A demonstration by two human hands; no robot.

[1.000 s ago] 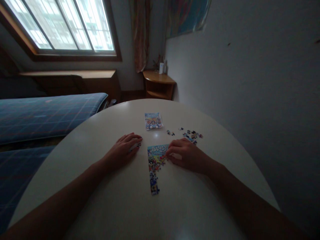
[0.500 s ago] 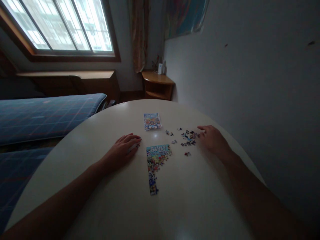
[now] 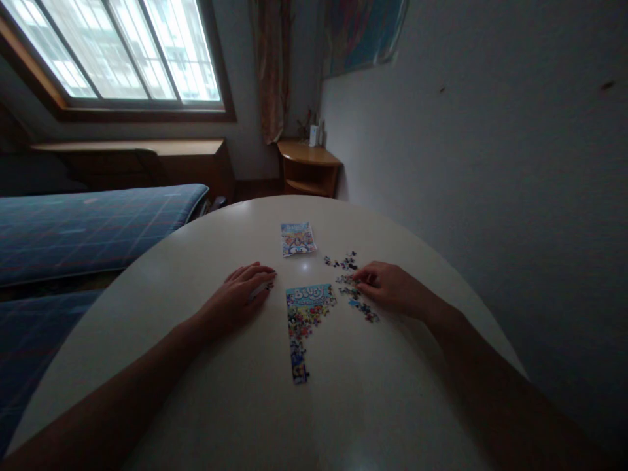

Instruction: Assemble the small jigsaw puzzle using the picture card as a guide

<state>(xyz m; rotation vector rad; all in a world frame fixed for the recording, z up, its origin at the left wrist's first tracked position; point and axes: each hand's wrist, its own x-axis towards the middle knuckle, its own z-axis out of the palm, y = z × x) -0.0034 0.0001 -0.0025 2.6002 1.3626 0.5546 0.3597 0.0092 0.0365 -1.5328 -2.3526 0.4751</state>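
Note:
My left hand (image 3: 245,289) lies on the white table, fingers stretched out, with a few jigsaw pieces (image 3: 269,286) showing by its fingertips. A partly assembled jigsaw puzzle (image 3: 310,303) lies between my hands; its top strip and left side are joined and carry colourful print. Right of the puzzle is a spread of loose jigsaw pieces (image 3: 362,307). My right hand (image 3: 392,286) touches these pieces, its fingers bent and the thumb slightly apart from the index finger. Beyond the puzzle lies a small printed picture sheet (image 3: 297,239).
The round white table (image 3: 235,405) stands close to the wall (image 3: 490,163) on the right. A blue plaid mattress (image 3: 98,226) is on the left. Behind are a wooden corner shelf (image 3: 309,154), a curtain (image 3: 272,78) and a window (image 3: 122,52).
My right hand has moved left toward the puzzle. The loose pieces have shifted left with it and spread into a longer band. My left hand has stayed in place.

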